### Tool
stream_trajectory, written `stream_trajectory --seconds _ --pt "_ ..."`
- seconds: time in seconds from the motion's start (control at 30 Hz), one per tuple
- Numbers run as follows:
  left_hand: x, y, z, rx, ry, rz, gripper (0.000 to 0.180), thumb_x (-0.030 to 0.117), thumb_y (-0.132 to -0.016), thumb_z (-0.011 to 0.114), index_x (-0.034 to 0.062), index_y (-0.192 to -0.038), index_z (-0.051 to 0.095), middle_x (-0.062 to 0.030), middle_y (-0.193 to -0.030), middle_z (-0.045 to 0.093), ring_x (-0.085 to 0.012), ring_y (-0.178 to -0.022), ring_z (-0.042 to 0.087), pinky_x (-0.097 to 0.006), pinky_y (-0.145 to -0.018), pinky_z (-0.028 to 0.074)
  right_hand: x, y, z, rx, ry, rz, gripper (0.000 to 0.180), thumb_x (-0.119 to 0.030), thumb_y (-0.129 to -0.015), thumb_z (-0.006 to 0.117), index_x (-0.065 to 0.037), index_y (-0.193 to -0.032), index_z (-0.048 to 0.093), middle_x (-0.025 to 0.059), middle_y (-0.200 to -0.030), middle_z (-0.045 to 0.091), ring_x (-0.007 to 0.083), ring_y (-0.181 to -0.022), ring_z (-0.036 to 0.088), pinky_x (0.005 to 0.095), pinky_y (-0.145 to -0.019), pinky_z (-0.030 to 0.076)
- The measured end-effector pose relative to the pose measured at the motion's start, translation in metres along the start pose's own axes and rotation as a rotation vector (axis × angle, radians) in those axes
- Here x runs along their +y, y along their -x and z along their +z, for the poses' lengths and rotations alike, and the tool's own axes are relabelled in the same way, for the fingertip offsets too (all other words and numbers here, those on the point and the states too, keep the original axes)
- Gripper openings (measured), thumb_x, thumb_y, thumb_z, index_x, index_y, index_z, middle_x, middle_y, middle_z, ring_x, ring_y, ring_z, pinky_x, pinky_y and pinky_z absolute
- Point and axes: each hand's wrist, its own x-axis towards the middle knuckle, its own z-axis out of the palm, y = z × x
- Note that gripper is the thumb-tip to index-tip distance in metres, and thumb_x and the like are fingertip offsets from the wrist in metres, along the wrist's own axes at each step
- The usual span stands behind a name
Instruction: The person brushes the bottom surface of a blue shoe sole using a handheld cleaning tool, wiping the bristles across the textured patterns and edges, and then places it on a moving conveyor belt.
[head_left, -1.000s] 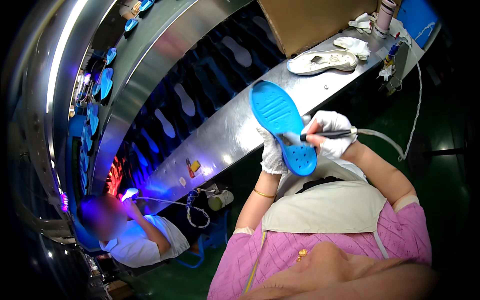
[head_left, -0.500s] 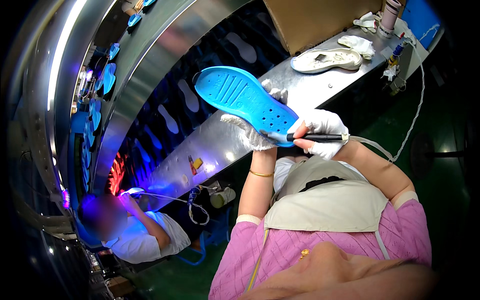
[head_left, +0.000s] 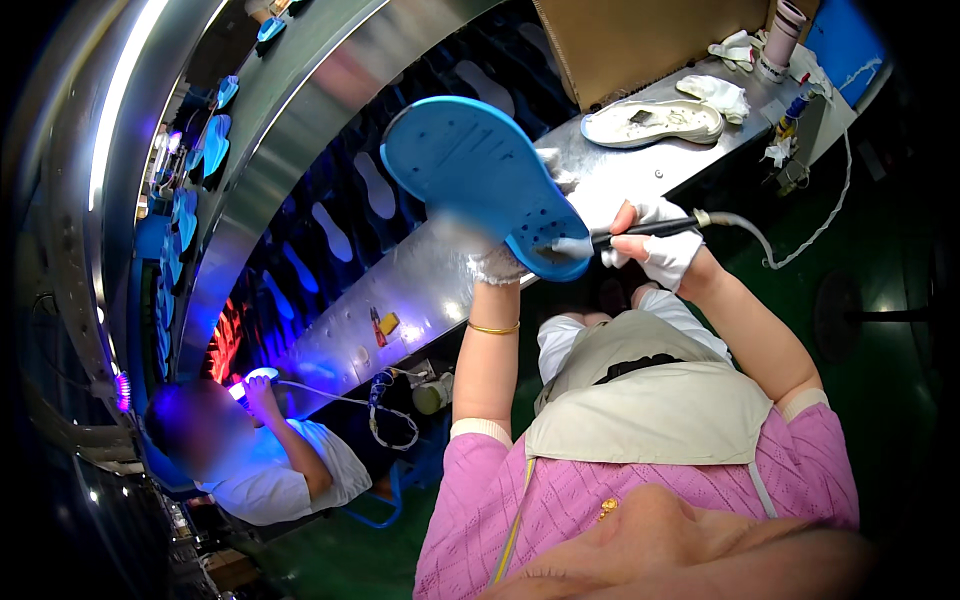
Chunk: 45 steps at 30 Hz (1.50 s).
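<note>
My left hand (head_left: 497,263), in a white knitted glove, grips a blue shoe sole (head_left: 455,155) from beneath. Some of its fingers show past the sole's far edge; the rest are hidden. The sole is tilted, its upturned face showing grooves at the wide far end and small holes at the near end. In my right hand (head_left: 665,245), gloved with bare fingertips, is a brush (head_left: 655,228) with a black handle and a pale hose at its back. The brush's tip lies over the holed end of the sole; whether it touches, I cannot tell.
On the metal ledge (head_left: 410,270) lie a white shoe (head_left: 655,124), a white glove (head_left: 712,97) and red-handled pliers (head_left: 378,327). A cardboard box (head_left: 650,40) stands beyond. Blue soles (head_left: 215,145) line the conveyor at left. A co-worker (head_left: 290,470) sits lower left, holding a glowing piece.
My left hand has raised and tilted the sole, shifting it slightly left. My right hand has moved up with the brush. The co-worker's hand has risen slightly.
</note>
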Motion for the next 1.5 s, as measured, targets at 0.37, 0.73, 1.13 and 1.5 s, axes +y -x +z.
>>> stream_trajectory --seconds 0.37,0.73,1.13,1.5 --pt "0.015 -0.018 0.025 -0.084 -0.344 -0.448 0.077 0.059 -0.077 0.061 -0.0015 -0.123 0.049 -0.0167 -0.105 0.063 -0.022 -0.088 0.064 -0.033 -0.076 0.055 -0.019 -0.012 -0.013 -0.219 0.446 0.162 0.011 0.002 -0.07 0.069 -0.002 -0.077 0.062 0.0052 -0.081 0.061 0.0131 -0.077 0.058 0.0252 -0.072 0.048" --pt "0.009 -0.038 0.016 0.311 -0.588 -0.714 0.059 0.056 -0.086 0.053 0.0046 -0.116 0.054 -0.0093 -0.086 0.063 -0.0173 -0.067 0.061 -0.031 -0.061 0.054 -0.021 -0.018 -0.011 -0.237 0.667 0.136 0.009 0.001 -0.073 0.063 -0.006 -0.079 0.063 0.0018 -0.082 0.061 0.0129 -0.077 0.058 0.028 -0.071 0.047" --pt "0.015 -0.039 0.017 0.254 -0.558 -0.694 0.07 0.061 -0.085 0.049 0.0065 -0.129 0.047 -0.0138 -0.107 0.061 -0.0205 -0.087 0.062 -0.032 -0.072 0.055 -0.031 -0.026 -0.02 -0.11 0.745 -0.12 0.007 -0.002 -0.075 0.062 -0.005 -0.081 0.061 0.0007 -0.078 0.058 0.0092 -0.074 0.053 0.0238 -0.068 0.044" --pt "0.062 -0.015 -0.011 0.319 0.118 -0.346 0.082 0.066 -0.087 0.033 -0.0029 -0.131 0.039 -0.0167 -0.124 0.053 -0.03 -0.112 0.052 -0.046 -0.104 0.035 -0.043 -0.014 -0.015 -0.067 0.542 -0.271 0.015 -0.002 -0.077 0.067 -0.005 -0.084 0.054 0.0009 -0.077 0.059 0.0068 -0.07 0.053 0.022 -0.065 0.043"
